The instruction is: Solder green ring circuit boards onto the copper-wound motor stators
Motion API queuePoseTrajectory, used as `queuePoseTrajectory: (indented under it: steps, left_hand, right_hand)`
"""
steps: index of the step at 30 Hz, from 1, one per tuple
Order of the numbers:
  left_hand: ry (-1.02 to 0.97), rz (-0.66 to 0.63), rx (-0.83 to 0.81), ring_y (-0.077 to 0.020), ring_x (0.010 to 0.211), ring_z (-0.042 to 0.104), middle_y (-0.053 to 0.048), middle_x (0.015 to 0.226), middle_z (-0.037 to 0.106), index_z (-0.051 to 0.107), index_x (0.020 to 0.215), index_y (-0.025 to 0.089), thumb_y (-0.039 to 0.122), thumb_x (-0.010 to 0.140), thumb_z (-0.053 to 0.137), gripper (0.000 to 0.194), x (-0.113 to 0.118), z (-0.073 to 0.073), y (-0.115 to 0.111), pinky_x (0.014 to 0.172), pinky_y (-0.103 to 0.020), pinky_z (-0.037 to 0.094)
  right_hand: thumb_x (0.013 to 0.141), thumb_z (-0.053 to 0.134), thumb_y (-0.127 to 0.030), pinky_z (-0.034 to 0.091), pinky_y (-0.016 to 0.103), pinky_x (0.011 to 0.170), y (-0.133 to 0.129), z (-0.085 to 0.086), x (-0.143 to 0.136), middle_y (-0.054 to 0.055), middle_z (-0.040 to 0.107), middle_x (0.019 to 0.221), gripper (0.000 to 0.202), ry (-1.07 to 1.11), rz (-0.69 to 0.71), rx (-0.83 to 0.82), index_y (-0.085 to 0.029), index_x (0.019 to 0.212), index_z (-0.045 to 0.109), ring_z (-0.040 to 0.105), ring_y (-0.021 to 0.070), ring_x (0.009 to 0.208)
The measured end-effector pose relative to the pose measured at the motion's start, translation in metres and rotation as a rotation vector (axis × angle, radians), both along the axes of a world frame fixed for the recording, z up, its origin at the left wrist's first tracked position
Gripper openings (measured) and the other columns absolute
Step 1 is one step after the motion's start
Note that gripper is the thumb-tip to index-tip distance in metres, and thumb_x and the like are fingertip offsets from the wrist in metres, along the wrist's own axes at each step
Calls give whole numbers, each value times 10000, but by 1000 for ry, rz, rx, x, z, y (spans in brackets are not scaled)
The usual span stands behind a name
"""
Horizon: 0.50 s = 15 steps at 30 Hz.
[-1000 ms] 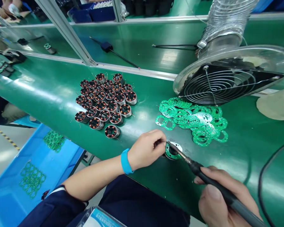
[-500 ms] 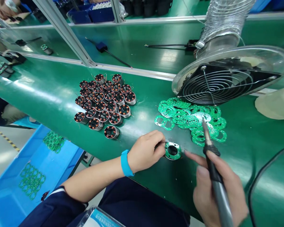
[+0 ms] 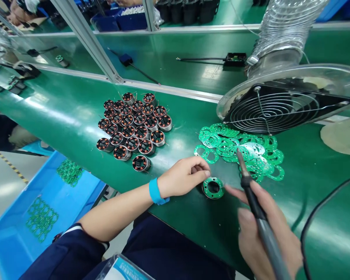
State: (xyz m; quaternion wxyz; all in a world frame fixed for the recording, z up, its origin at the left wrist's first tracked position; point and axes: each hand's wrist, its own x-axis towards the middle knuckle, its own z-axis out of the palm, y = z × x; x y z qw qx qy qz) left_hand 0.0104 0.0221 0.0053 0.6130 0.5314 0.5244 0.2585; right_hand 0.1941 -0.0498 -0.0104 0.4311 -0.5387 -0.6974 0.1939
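At centre, the nearer left hand (image 3: 184, 177) bunches its fingertips just upper left of the circular green circuit board (image 3: 214, 195); whether they pinch anything, I cannot tell. Lower right, the right hand (image 3: 281, 229) grips a soldering iron (image 3: 262, 225), tip up-left.

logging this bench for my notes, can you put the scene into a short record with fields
left hand: fingertips beside the single green ring; contact unclear
right hand: gripping the soldering iron; tip away from that ring
ring pile: beyond the single ring, near the fan
coils: grouped on the table, left of the pile
bin: blue, lower left, holding more green rings
wristband: blue, on left wrist
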Motion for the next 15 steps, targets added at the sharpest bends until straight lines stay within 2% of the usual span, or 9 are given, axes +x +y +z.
queuePoseTrajectory:
  steps: [2,3,7,11,15]
  left_hand:
    - [-10,-1,-35,-82,566,439,70,595,479,541,749,165,134,843,597,114,4,-2,2,535,-205,362]
    - [-12,6,-46,-80,555,428,75,579,463,533,735,167,125,839,595,129,5,-4,3,525,-204,350]
    - [-10,35,-62,-78,552,419,77,573,461,536,719,165,104,832,588,138,8,-6,2,520,-207,325]
    - [-16,45,-64,-76,548,417,78,572,460,532,707,165,96,828,585,148,7,-6,1,521,-206,324]
    - [-15,48,-52,-77,543,415,80,566,453,531,712,169,107,832,580,144,9,-6,1,517,-206,324]
  right_hand:
    - [947,556,-262,575,372,723,-11,-1,12,58,754,908,355,119,-65,16,-224,1296,606,724,222,793]
    - [946,556,-283,565,349,659,-17,-4,18,49,745,844,310,143,-51,12,-218,1234,648,710,206,713]
    - [973,487,-335,529,335,549,-33,-11,37,59,708,722,282,134,2,-51,-207,1073,718,674,204,622]
    - [951,546,-319,558,373,654,-33,-5,28,30,703,723,225,175,2,-68,-228,1066,716,644,180,580]
    - [950,571,-347,551,388,776,-29,4,16,-2,688,684,191,214,-59,-110,-253,1027,718,673,183,652]
